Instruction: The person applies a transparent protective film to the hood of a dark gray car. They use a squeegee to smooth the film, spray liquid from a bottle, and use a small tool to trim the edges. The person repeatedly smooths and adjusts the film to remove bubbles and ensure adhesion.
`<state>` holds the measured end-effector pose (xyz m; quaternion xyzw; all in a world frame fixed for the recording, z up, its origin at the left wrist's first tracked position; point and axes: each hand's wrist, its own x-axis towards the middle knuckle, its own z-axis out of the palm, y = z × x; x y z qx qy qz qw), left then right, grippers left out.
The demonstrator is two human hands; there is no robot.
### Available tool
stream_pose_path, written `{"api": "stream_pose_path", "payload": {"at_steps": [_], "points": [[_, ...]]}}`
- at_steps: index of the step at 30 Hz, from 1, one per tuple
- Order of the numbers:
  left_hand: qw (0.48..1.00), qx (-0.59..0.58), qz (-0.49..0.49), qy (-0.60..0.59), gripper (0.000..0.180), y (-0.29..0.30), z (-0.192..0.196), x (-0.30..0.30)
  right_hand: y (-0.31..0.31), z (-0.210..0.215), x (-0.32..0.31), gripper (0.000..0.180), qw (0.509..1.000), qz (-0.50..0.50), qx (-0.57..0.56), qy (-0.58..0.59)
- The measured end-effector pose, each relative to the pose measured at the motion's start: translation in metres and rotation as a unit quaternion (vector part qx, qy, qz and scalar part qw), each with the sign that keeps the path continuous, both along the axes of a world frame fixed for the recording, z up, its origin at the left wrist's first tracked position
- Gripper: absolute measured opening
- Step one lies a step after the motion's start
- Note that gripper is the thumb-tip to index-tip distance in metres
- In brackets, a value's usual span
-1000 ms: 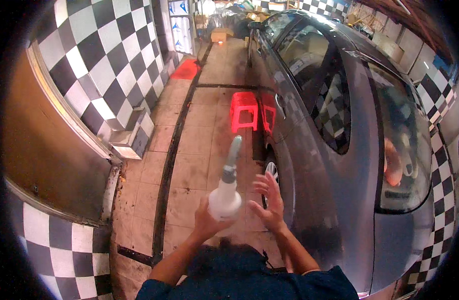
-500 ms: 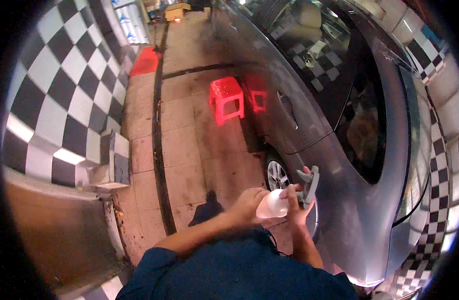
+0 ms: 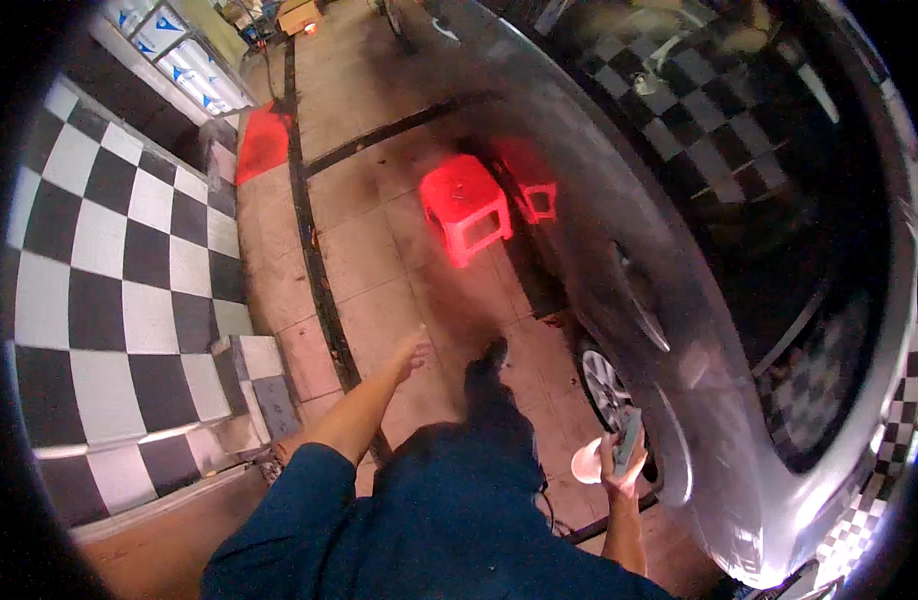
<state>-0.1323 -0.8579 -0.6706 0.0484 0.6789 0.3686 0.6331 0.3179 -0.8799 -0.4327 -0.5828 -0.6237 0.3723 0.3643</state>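
Note:
My right hand [image 3: 624, 465] is closed round a grey, block-like pad [image 3: 631, 432], close to the car's rear wheel. A pale, rounded white container [image 3: 586, 463] sits against the fingers of that hand and appears held along with the pad; its opening and contents cannot be made out. My left hand [image 3: 412, 357] hangs over the floor tiles with its fingers loosely apart and nothing in it. The grey car [image 3: 619, 230] stands along my right side, its door handle [image 3: 641, 300] and silver-spoked wheel [image 3: 601, 380] facing me.
A red plastic stool [image 3: 464, 205] stands ahead beside the car. A black-and-white chequered wall [image 3: 129, 290] with a low tiled ledge [image 3: 259, 385] runs along the left. Further off are a red floor patch [image 3: 264, 145] and a cardboard box [image 3: 299, 17].
My left hand has let go of the white container and swung out to the left. The right hand has lowered with the pad and container. My body has moved forward toward the stool.

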Motion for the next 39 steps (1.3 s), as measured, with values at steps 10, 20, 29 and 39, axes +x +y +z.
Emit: {"api": "stream_pose_path", "payload": {"at_steps": [10,20,29,39], "points": [[0.954,-0.015,0.264,-0.143,0.047,0.253,-0.249,-0.153,0.012,-0.097,-0.088,0.043,0.940,-0.108,-0.255,-0.199],[0.945,0.106,0.181,-0.250,0.047,0.389,-0.372,-0.176,-0.111,-0.165,-0.167,0.047,0.917,-0.241,-0.272,-0.166],[0.941,0.073,0.192,-0.267,0.057,0.277,-0.317,-0.066,-0.106,-0.158,-0.262,0.063,0.835,-0.502,-0.217,0.060],[0.984,-0.138,-0.108,0.011,0.060,0.229,-0.280,-0.118,-0.120,-0.125,-0.202,0.051,0.853,-0.480,-0.193,-0.063]]}}
